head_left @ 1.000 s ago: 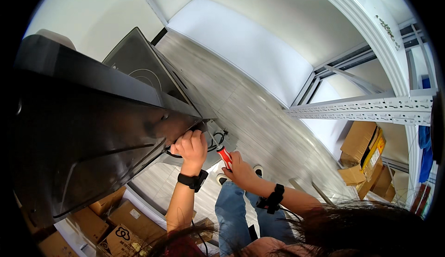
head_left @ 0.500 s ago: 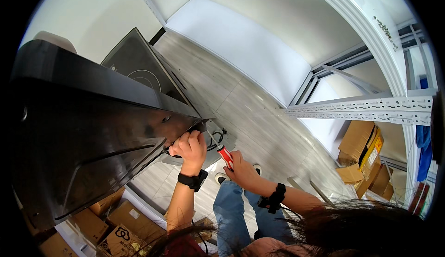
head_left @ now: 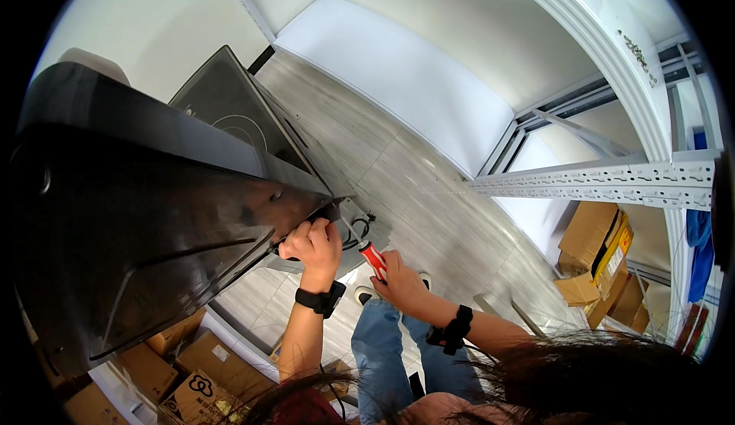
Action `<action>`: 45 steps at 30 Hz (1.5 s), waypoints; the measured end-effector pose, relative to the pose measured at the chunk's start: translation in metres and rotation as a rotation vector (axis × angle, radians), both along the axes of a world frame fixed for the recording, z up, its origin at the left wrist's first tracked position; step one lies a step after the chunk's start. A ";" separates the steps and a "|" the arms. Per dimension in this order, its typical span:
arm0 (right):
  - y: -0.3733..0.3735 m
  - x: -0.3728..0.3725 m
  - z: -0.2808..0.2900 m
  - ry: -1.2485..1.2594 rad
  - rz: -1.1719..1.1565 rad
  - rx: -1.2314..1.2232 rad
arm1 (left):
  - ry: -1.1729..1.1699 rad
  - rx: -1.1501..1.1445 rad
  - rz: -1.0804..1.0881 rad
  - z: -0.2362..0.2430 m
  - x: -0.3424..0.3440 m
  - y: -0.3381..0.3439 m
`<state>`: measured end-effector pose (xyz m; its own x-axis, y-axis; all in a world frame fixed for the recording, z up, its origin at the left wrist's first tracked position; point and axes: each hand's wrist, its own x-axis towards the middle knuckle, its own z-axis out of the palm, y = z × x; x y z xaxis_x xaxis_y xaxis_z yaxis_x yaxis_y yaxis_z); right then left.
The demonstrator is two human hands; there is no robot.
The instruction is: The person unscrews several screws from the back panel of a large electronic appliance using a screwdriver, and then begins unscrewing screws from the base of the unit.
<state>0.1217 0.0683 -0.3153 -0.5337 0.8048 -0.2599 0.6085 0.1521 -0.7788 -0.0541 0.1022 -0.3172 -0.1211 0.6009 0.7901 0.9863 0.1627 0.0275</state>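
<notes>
A red and white handled screwdriver (head_left: 373, 258) is gripped in my right hand (head_left: 401, 281), its shaft pointing up and left at the corner of a large dark appliance panel (head_left: 176, 226). Whether its tip touches a screw cannot be made out. Close by on the left, my left hand (head_left: 312, 245) is closed with curled fingers at the panel's lower right edge, near a small black part (head_left: 329, 212). What those fingers hold is hidden. A black cable (head_left: 354, 233) loops just behind the screwdriver shaft.
A dark glass-topped cooker (head_left: 230, 111) stands behind the panel. White metal shelving (head_left: 597, 184) runs along the right, with torn cardboard boxes (head_left: 589, 233) below. More cardboard boxes (head_left: 222, 367) are at lower left. My legs (head_left: 379, 352) stand on the grey plank floor (head_left: 452, 226).
The panel's near side has shifted very slightly in the picture. Both hands and the screwdriver stay in nearly the same place.
</notes>
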 end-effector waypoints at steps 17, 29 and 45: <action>0.003 0.000 0.010 -0.010 -0.002 -0.024 | 0.049 0.016 0.003 -0.001 0.000 0.005; 0.010 0.015 0.048 0.169 -0.081 -0.081 | -0.213 -0.393 -0.551 0.016 0.029 -0.045; 0.008 0.015 0.097 0.069 -0.150 0.284 | -0.311 -0.350 -0.515 0.062 0.042 -0.035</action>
